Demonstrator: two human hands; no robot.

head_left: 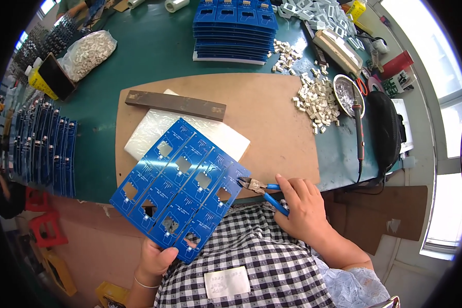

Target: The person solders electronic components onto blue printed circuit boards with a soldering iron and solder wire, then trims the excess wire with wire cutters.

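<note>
My left hand (156,259) grips the near corner of a blue circuit board panel (164,187), thumb on top. The panel is tilted, has several square cutouts, and lies partly over a white foam block (233,139). Closed round the blue handles of a pair of cutters (256,186) is my right hand (304,210). The cutters' jaws meet the panel's right edge; whether they bite on anything is too small to tell. A dark bar (175,105) rests on the foam. Under these lies a brown board (279,128) on the green table.
Stacked blue panels (233,46) stand at the back. Small pale connectors (313,100) are heaped at right, near a metal dish (342,92) and a soldering iron (359,123). A bag of pale parts (89,54) and upright blue boards (43,149) sit at left.
</note>
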